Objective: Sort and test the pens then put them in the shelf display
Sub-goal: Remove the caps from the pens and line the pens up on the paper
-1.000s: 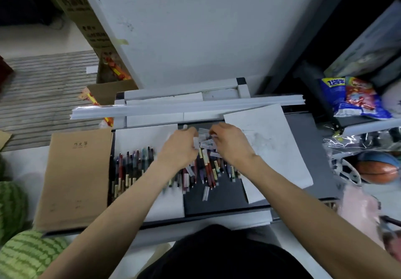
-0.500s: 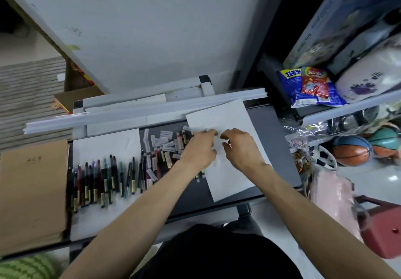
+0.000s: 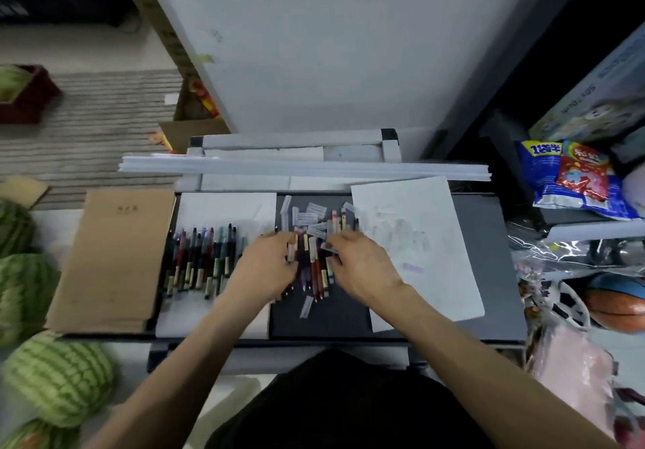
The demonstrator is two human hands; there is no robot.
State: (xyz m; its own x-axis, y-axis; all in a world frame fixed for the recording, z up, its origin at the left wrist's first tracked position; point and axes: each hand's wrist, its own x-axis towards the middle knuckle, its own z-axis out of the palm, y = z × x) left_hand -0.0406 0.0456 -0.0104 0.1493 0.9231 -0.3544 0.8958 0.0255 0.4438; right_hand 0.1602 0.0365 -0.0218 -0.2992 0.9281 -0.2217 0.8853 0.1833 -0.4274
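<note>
Nearby, a brown folder and watermelons lie left of the pens.

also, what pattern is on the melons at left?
Melons: light green with darker green stripes; head view.

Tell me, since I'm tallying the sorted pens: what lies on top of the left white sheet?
A row of pens lies side by side on the left white sheet. The left hand and forearm cover its right part, so anything beneath them is hidden.
</note>
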